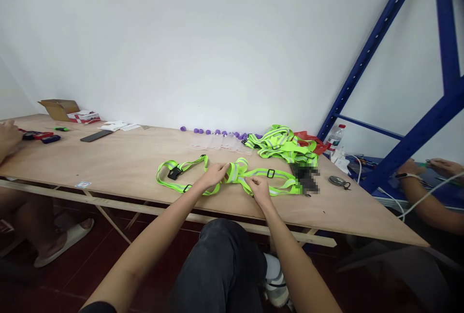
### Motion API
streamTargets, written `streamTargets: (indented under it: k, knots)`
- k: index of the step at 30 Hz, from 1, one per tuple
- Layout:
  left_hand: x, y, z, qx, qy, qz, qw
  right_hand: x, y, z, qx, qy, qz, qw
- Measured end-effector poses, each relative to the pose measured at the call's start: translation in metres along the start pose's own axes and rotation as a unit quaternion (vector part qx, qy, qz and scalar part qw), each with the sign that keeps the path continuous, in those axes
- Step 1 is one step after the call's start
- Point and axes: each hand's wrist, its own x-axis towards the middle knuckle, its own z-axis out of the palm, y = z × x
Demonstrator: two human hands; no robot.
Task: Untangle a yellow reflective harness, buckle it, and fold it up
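Note:
A neon-green reflective strap harness (181, 176) with black buckles lies spread on the plywood table (119, 163) in front of me. My left hand (214, 176) rests on its middle, fingers curled round the folded straps. My right hand (258, 188) pinches a strap just to the right. A pile of the same green harnesses (281, 145) sits further back on the right.
Small purple caps (217, 132) line the wall edge. A cardboard box (60, 108), a phone (96, 135) and red tools (38, 135) lie far left. Another person's hand (7, 138) is at the left, another's arms (422, 192) at the right by the blue rack (409, 144). A water bottle (335, 138) stands there.

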Motion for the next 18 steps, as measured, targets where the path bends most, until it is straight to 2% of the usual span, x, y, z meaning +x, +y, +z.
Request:
streamTargets:
  k: [7, 11, 18]
  knots:
    - [-0.004, 0.003, -0.005, -0.102, -0.013, -0.046, 0.994, -0.004, -0.001, 0.004, -0.064, 0.001, -0.043, 0.997]
    - [-0.006, 0.007, -0.012, -0.144, -0.051, -0.065, 0.986, -0.007, 0.001, 0.006, -0.12, 0.002, -0.063, 0.991]
    - [-0.009, 0.008, -0.018, -0.103, -0.143, -0.1, 0.979, -0.009, 0.001, 0.006, -0.194, 0.003, -0.09, 0.977]
